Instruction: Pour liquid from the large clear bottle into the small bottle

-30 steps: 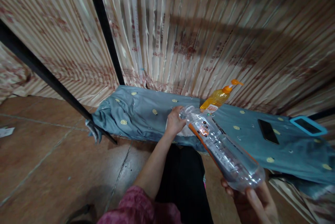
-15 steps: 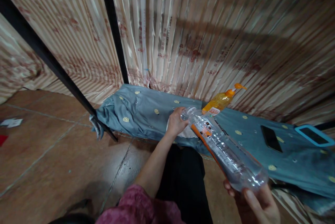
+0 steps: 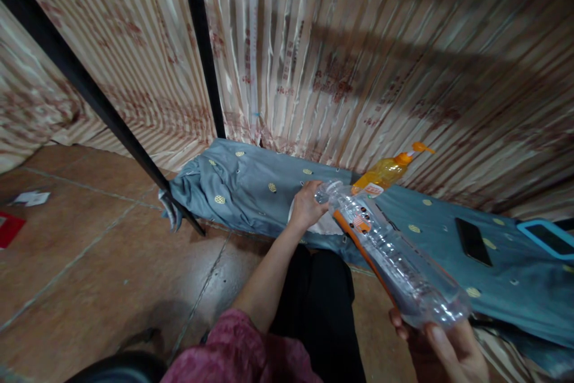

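My right hand (image 3: 442,344) grips the base of a clear plastic bottle (image 3: 394,254) with an orange label, held tilted with its neck pointing away from me. My left hand (image 3: 308,208) is closed around the bottle's mouth, fingers curled at the cap end; whether a cap is in them is hidden. Under my left hand a white cloth (image 3: 320,224) lies on the blue-grey patterned sheet (image 3: 251,189). An orange pump bottle (image 3: 388,172) stands just behind the clear bottle's neck.
A black phone (image 3: 473,241) and a device in a turquoise case (image 3: 547,238) lie on the sheet at the right. Striped curtains (image 3: 350,54) hang behind, crossed by black poles (image 3: 204,48). Brown tiled floor (image 3: 89,251) spreads left, with paper scraps (image 3: 31,198).
The view has drifted slightly, shifting everything right and down a little. Both hands keep their hold on the bottle in much the same pose.
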`<state>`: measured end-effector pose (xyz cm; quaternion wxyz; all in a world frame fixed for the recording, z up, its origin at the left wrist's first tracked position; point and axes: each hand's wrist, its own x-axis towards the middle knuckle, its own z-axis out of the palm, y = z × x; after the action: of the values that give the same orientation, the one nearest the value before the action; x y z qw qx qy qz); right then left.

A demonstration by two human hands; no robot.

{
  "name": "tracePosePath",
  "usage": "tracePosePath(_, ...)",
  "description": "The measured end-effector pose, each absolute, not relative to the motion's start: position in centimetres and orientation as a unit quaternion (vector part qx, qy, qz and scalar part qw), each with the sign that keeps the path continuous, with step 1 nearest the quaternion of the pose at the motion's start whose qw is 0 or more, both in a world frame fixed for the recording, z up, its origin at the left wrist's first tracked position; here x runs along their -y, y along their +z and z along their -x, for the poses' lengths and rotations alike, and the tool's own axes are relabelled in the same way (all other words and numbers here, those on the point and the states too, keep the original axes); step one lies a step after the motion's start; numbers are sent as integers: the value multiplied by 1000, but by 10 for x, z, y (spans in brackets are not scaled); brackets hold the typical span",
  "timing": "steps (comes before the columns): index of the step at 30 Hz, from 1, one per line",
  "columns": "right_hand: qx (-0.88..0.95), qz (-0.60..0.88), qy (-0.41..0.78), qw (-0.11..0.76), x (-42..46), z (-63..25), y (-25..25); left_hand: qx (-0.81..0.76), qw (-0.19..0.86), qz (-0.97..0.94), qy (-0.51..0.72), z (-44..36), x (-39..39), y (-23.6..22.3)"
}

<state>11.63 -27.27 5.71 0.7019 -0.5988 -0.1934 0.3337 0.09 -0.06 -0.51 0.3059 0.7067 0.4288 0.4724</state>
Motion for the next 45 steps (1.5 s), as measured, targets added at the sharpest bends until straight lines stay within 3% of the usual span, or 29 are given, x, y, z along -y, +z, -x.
tracePosePath(45, 247, 593, 332, 691, 275, -125, 59, -424, 303, -713, 469, 1, 2, -3)
